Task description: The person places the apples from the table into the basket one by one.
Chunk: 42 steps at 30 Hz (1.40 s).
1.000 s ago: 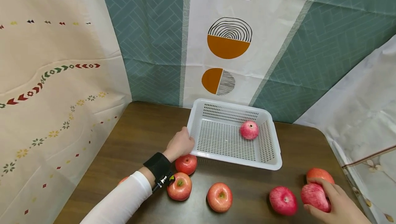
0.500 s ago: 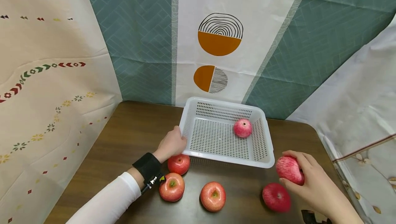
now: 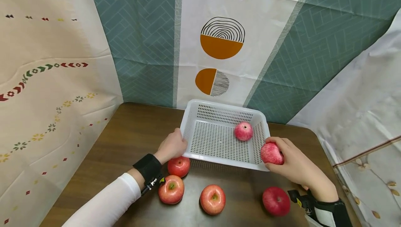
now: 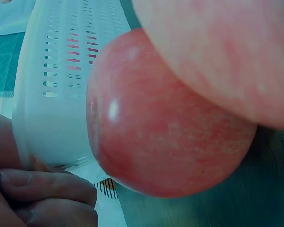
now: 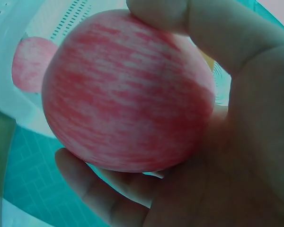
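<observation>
A white plastic basket (image 3: 219,161) with slotted walls stands at the back of the table, a pinkish-red apple (image 3: 243,131) inside on its right. My left hand (image 3: 173,146) grips the basket's left rim; its curled fingers (image 4: 52,189) show in the left wrist view. In my right hand (image 3: 289,159) is another streaked red apple (image 5: 128,90), held between thumb and fingers at the basket's right front corner, above the rim. Just below my left hand lies a red apple (image 3: 179,166).
On the brown table (image 3: 141,122), more apples lie in front: one by the left wrist (image 3: 171,189), a middle apple (image 3: 212,199) and a dark red apple (image 3: 276,201) at the right. Patterned cloth (image 3: 144,46) hangs behind and on both sides.
My right hand has lifted the streaked apple from the right side of the table and carried it left and away from me to the basket. The left hand keeps its grip on the rim.
</observation>
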Available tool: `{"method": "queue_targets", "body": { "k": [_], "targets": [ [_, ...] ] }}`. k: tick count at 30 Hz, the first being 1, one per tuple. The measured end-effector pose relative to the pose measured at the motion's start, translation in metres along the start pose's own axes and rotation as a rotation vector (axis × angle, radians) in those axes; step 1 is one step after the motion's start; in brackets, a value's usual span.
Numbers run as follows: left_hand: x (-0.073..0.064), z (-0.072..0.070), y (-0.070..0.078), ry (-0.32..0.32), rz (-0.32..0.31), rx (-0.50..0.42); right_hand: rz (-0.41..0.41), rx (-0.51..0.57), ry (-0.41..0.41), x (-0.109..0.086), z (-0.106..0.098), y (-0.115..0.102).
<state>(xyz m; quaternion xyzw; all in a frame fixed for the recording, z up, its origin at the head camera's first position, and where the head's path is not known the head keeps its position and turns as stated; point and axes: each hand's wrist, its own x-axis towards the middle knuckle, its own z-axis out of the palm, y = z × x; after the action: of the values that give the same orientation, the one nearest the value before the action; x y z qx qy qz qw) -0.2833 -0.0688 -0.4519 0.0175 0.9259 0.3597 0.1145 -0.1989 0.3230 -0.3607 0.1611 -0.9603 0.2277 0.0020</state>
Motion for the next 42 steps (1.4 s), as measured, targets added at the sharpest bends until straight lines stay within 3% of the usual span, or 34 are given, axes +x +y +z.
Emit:
{"method": "queue_targets", "body": {
  "k": [8,15,29,42],
  "targets": [
    [0.003,0.001,0.001,0.000,-0.004,0.001,0.057,0.062,-0.073,0.032,0.012,-0.001],
    [0.009,0.005,-0.006,0.028,0.022,0.034,0.040,0.074,-0.094,0.053,0.026,0.004],
    [0.002,0.000,0.003,0.007,-0.016,0.060,-0.037,-0.051,-0.175,0.074,0.054,0.022],
    [0.000,-0.001,0.005,0.006,-0.029,0.056,-0.110,-0.153,-0.215,0.081,0.070,0.034]
  ]
}}
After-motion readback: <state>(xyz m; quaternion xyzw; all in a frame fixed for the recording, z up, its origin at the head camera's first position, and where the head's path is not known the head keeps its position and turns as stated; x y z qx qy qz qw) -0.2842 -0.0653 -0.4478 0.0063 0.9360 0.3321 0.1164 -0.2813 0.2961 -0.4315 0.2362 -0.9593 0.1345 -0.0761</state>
